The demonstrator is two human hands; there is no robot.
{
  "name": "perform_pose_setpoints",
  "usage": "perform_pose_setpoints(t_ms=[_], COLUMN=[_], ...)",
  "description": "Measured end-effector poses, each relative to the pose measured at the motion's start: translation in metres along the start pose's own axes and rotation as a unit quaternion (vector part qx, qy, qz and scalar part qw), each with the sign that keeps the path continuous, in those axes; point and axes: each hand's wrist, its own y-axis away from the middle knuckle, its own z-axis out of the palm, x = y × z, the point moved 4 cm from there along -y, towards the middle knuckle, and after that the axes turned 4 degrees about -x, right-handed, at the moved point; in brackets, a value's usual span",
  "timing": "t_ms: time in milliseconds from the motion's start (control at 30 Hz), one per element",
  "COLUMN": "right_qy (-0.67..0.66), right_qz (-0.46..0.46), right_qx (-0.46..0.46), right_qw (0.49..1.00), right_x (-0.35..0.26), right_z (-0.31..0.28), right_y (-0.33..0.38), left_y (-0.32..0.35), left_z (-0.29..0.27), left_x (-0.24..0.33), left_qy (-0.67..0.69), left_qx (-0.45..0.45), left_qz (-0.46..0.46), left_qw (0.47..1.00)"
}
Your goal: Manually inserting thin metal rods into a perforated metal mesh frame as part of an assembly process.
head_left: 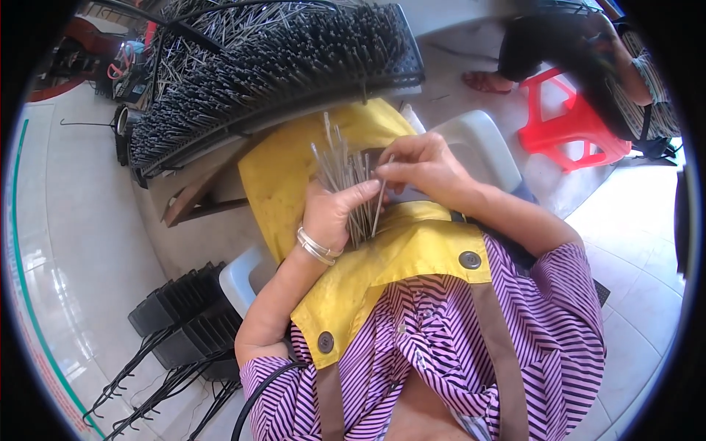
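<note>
Over there, the left hand point(328, 211) curls round a bundle of thin metal rods point(346, 170) above the yellow apron point(423, 251), far ends fanning toward the black rack point(412, 47); the right hand point(428, 163) pinches one rod point(379, 209), leaning slightly rightward lengthwise.

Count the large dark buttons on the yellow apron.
2: the right button near the right brown strap; the left button near the left brown strap. Folds in the yellow apron may hide others.

One bundle of overlapping rods point(340, 165) too many to count, the wearer's two hands point(326, 217), one yellow apron point(430, 246), two dark buttons point(469, 259), one red stool point(585, 125) toward two o'clock.
</note>
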Motion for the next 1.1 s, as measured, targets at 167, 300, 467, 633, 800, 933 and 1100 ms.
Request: perform_pose_setpoints(t_ms=[167,300,467,633,800,933,1100], right_qy=[-0.079,0.092,0.176,0.17,0.637,0.651,0.37], right_qz=[-0.067,-0.252,-0.396,-0.653,-0.316,-0.251,-0.115], right_qx=[0.074,0.224,0.31,0.164,0.207,0.205,-0.014], right_qw=[0.992,0.937,0.846,0.719,0.672,0.686,0.922], right_x=[-0.034,-0.069,-0.082,-0.089,-0.082,-0.079,-0.041], right_z=[-0.034,-0.069,-0.085,-0.075,-0.062,-0.047,-0.001], right_y=[0.0,-0.009,-0.027,-0.039,-0.061,-0.049,-0.017], left_y=[-0.002,0.0,-0.001,-0.002,-0.002,-0.003,0.0], left_z=[-0.01,-0.009,-0.008,-0.009,-0.007,-0.009,-0.011], left_x=[-0.007,-0.008,-0.008,-0.008,-0.006,-0.005,-0.004], left_qy=[0.035,0.06,0.066,0.055,0.039,0.035,0.041], left_qx=[0.001,0.001,-0.005,0.002,0.016,-0.001,-0.005], left_qz=[-0.001,-0.006,0.0,-0.004,0.004,0.005,0.026], left_qw=[0.999,0.998,0.998,0.998,0.999,0.999,0.999])
